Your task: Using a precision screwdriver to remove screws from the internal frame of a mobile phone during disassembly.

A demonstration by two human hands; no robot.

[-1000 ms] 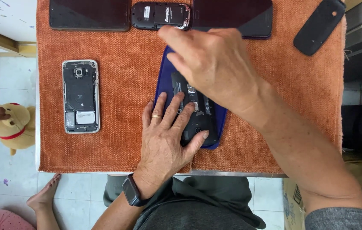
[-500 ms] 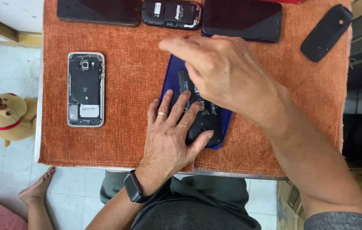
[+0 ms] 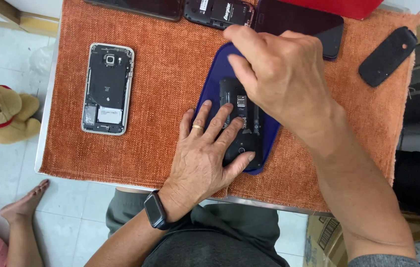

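2 hands (image 3: 205, 153) on 1 opened phone (image 3: 242, 123)

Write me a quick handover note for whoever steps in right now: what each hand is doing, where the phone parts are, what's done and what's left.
Left hand: flat, pressing the small black opened phone onto the blue tray.
Right hand: above the phone's top end, fingers bent down; whether it grips anything is hidden.
Elsewhere on the orange mat: silver-framed smartphone with its back off, at left; black back cover at right; phone with exposed battery at the top edge.
Done: black phone's back cover is off.
Left: its insides still sit in place.
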